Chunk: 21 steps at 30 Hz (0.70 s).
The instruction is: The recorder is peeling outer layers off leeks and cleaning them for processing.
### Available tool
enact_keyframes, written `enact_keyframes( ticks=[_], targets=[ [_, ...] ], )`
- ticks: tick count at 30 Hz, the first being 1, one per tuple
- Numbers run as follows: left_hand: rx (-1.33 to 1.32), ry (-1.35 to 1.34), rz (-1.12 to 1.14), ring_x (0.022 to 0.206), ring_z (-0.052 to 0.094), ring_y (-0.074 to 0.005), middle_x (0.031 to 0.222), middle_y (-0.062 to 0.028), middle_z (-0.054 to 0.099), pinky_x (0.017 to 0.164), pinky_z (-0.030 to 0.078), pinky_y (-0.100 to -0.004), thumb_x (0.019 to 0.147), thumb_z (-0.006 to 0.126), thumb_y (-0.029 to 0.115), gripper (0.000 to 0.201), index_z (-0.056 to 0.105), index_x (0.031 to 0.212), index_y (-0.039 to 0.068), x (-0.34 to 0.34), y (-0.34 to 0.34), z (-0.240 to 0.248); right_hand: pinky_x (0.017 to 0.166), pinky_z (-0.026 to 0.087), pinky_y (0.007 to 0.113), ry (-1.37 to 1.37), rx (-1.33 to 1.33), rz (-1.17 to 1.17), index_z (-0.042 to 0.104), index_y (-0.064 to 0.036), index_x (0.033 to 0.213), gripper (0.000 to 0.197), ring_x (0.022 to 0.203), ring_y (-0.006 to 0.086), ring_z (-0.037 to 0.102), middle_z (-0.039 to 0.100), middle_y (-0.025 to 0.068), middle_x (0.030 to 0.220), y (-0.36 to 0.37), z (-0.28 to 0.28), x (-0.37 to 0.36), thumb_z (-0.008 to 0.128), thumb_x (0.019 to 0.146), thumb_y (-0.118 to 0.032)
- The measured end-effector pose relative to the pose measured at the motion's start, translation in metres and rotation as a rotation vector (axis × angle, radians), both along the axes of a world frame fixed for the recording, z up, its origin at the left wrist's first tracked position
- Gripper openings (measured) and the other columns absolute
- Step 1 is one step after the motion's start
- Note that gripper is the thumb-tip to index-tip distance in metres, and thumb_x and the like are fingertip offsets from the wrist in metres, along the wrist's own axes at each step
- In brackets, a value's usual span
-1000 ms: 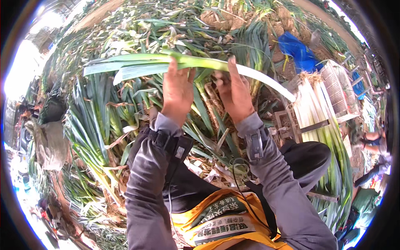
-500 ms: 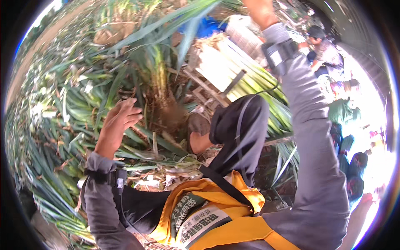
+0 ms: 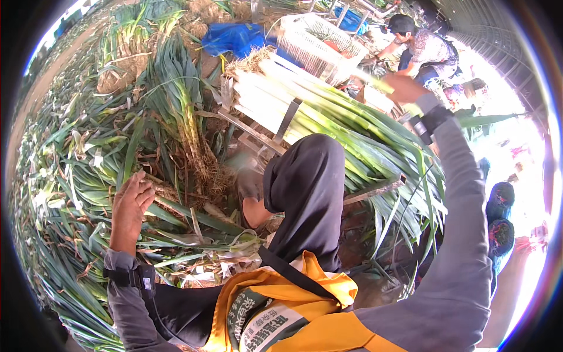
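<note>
My right hand (image 3: 406,89), smeared by motion, is raised over the right side of a leek pile. It is closed round a leek, whose pale stalk (image 3: 373,79) sticks out to the left and whose green leaf (image 3: 489,120) trails to the right. Below it, trimmed leeks (image 3: 334,114) lie side by side in a low metal frame (image 3: 253,130), white ends to the upper left. My left hand (image 3: 132,202) hangs open with loosely bent fingers, holding nothing, above untrimmed leeks (image 3: 94,217) at the left. A rooty leek bunch (image 3: 186,111) stands between that hand and the frame.
Behind the frame are a white plastic crate (image 3: 308,47) and a blue sheet (image 3: 231,39). A crouching person (image 3: 425,50) works at the far right. Wrapped dark-green bundles (image 3: 500,202) lie at the right. My bent knee (image 3: 311,158) is beside the frame.
My right hand has come down and right from the top edge, swinging the leek over the pile. My left hand has shifted slightly left and down in the picture; the view has shifted too.
</note>
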State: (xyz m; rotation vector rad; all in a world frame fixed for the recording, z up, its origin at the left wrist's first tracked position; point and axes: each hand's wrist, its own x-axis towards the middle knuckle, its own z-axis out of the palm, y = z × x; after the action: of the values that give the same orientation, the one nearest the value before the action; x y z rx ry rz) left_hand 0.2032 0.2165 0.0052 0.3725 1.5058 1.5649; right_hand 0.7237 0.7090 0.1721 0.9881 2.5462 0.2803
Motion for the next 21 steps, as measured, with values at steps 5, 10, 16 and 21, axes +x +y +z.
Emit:
enact_keyframes(
  ticks=[5,10,16,21],
  targets=[
    [-0.077,-0.017,-0.014,0.094,0.064,-0.0156,0.108,-0.0100,0.063,0.088,0.052,-0.0300,0.098,0.058,0.035,0.045,0.055,0.130,0.002,0.005,0.006,-0.019,0.085,0.046,0.051,-0.189,-0.204,0.034,0.057,-0.0010,0.109,0.047,0.095,0.0412,0.060,0.061,0.0236,0.097,-0.026,-0.097,-0.052,0.063,0.083,-0.039],
    [-0.149,0.012,-0.053,0.093,0.060,-0.0153,0.108,-0.0096,0.059,0.088,0.048,-0.0313,0.097,0.059,0.039,0.051,0.052,0.133,0.005,0.009,0.010,-0.017,0.084,0.044,0.051,0.107,-0.231,0.085,0.054,0.0017,0.101,0.041,0.094,0.0430,0.058,0.058,0.0243,0.094,-0.030,-0.084,-0.077,0.062,0.086,-0.036],
    [-0.186,0.054,-0.171,0.093,0.060,-0.0155,0.106,-0.0094,0.061,0.089,0.046,-0.0322,0.096,0.059,0.043,0.050,0.056,0.128,0.005,0.027,0.034,-0.013,0.082,0.047,0.046,0.098,-0.296,0.235,0.053,0.0025,0.110,0.039,0.089,0.0371,0.061,0.060,0.0220,0.098,-0.012,-0.146,-0.087,0.061,0.091,-0.031],
    [-0.263,0.082,-0.264,0.094,0.061,-0.0178,0.107,-0.0119,0.062,0.090,0.047,-0.0344,0.097,0.058,0.042,0.051,0.055,0.129,0.003,0.031,0.031,-0.013,0.067,0.054,0.035,0.329,-0.715,-0.232,0.047,0.0050,0.131,0.052,0.072,0.0174,0.064,0.064,0.0161,0.105,-0.008,-0.110,-0.075,0.058,0.096,-0.033]
  ],
)
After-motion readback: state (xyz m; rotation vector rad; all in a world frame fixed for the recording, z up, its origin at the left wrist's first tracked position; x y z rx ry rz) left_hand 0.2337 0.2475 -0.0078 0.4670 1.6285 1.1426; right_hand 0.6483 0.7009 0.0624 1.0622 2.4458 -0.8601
